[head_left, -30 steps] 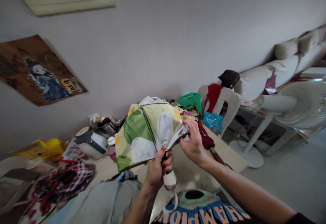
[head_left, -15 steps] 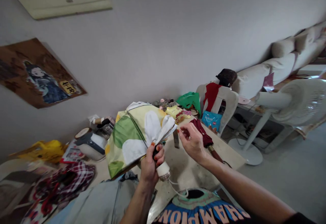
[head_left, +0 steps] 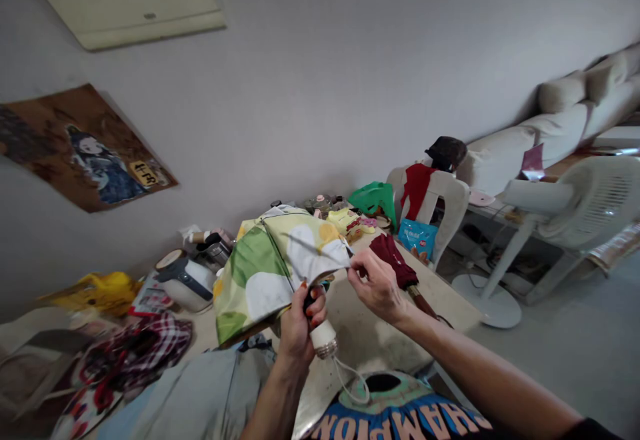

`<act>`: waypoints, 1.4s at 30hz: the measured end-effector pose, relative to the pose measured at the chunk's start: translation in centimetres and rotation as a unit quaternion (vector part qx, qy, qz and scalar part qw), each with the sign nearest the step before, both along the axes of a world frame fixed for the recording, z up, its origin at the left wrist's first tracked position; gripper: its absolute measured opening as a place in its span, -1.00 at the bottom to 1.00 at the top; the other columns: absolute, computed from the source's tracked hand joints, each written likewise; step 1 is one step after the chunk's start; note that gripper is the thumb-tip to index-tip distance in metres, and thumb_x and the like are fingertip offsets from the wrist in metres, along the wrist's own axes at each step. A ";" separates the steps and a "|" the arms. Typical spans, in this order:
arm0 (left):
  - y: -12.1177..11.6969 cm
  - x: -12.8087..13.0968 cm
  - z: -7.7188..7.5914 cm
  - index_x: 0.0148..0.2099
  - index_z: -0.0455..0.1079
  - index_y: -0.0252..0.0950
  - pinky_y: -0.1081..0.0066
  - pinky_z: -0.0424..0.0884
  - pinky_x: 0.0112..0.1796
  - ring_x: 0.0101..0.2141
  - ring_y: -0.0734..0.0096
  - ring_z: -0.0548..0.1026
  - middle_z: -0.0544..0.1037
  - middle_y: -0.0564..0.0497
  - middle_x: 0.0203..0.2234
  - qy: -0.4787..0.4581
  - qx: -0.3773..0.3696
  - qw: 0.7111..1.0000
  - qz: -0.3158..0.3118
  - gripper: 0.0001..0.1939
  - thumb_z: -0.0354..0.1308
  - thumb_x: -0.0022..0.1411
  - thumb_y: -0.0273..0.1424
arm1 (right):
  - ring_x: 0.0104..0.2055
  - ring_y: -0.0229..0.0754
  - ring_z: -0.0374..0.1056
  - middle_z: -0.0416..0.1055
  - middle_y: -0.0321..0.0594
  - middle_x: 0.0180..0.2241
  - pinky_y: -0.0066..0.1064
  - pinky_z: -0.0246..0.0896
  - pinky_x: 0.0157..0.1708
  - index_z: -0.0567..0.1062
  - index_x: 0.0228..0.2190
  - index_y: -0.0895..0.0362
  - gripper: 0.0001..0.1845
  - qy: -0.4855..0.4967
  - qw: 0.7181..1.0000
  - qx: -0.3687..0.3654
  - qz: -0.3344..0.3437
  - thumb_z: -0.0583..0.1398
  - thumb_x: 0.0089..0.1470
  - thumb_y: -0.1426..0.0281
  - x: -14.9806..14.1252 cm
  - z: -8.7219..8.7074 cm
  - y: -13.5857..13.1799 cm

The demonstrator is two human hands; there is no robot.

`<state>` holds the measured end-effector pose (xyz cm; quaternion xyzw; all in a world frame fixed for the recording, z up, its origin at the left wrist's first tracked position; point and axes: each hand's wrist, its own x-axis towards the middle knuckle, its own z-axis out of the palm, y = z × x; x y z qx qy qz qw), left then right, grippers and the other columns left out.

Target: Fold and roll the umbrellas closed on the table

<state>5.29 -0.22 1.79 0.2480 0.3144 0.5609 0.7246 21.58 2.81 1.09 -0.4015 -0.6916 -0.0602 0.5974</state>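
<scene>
A folding umbrella with a green, yellow and white canopy is partly collapsed in front of me, its panels loose. Fingers of my left hand are wrapped round its shaft just above the white handle, and a white wrist cord loops down from the handle's end. At the canopy's right edge, my right hand pinches a corner of the fabric and holds that panel stretched out. Past my right hand, a folded dark red umbrella with a brown handle lies on the table.
An electric kettle, a yellow bag and plaid cloth are on the left. Snack packets and a green bag lie at the back. A white chair and a fan stand to the right.
The white canopy panel, bunched upward before, is now spread flat toward the right with its corner in my right hand's fingers. My left hand keeps its hold on the shaft.
</scene>
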 end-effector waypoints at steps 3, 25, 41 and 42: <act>-0.2 -0.1 0.2 -0.40 0.19 -0.35 0.72 -0.11 -0.71 -0.70 0.81 -0.03 0.15 0.24 -0.65 -0.014 -0.008 1.000 0.015 -0.60 0.36 -0.08 -0.29 | -0.51 -0.31 0.19 0.26 -0.35 -0.56 -0.48 0.10 -0.49 0.30 -0.52 0.10 -0.86 0.044 0.994 -0.061 0.075 0.11 0.04 0.51 0.2 0.0 -0.7; -1.4 -1.1 2.2 -0.43 0.06 -0.27 0.74 -0.08 -0.74 -0.76 0.79 -0.05 -0.09 0.31 -0.69 -0.135 -0.065 0.985 -0.089 -0.66 0.24 0.08 -0.39 | -0.49 -0.23 0.30 0.39 -0.26 -0.50 -0.38 0.25 -0.43 0.38 -0.44 0.12 -0.92 0.198 0.965 -0.163 -0.045 0.09 0.01 0.40 4.1 0.2 1.7; 0.1 -0.7 3.6 -0.39 0.04 -0.26 0.78 0.02 -0.74 -0.78 0.77 0.11 0.03 0.27 -0.71 -0.242 -0.108 0.962 -0.062 -0.80 -0.05 0.32 -0.43 | -0.61 -0.31 0.19 0.30 -0.34 -0.61 -0.49 0.13 -0.61 0.34 -0.52 0.11 -0.93 0.337 0.920 -0.199 -0.010 0.14 -0.11 0.37 4.5 -0.5 1.2; 0.3 -0.8 3.9 -0.38 0.05 -0.26 0.79 0.03 -0.74 -0.77 0.76 0.13 0.04 0.27 -0.71 -0.251 -0.103 0.961 -0.048 -0.80 -0.07 0.33 -0.43 | -0.64 -0.32 0.17 0.28 -0.36 -0.65 -0.50 0.09 -0.66 0.34 -0.52 0.11 -0.94 0.358 0.901 -0.244 0.008 0.14 -0.14 0.38 4.5 -1.1 1.1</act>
